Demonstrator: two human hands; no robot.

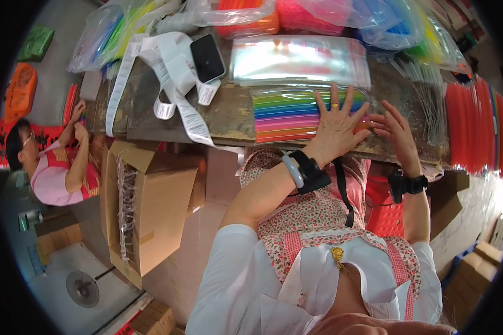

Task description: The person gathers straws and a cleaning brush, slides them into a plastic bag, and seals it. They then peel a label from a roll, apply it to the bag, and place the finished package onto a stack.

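Note:
On the worktable in front of me lies a flat clear bag of thin rods or strips, their colours running from green through blue, purple and pink to orange. My left hand rests spread on the right part of this pack, palm down, with a ring on one finger. Just right of it is my right hand, its fingers apart and reaching toward the pack's right end. Whether its fingertips touch the plastic is hard to make out. Directly beyond the pack sits a stack of clear plastic sleeves.
A white label strip and a black phone lie left of the sleeves. Bagged coloured bundles line the back. Red rods stand at right, near thin pale wires. An open carton and another person are at left.

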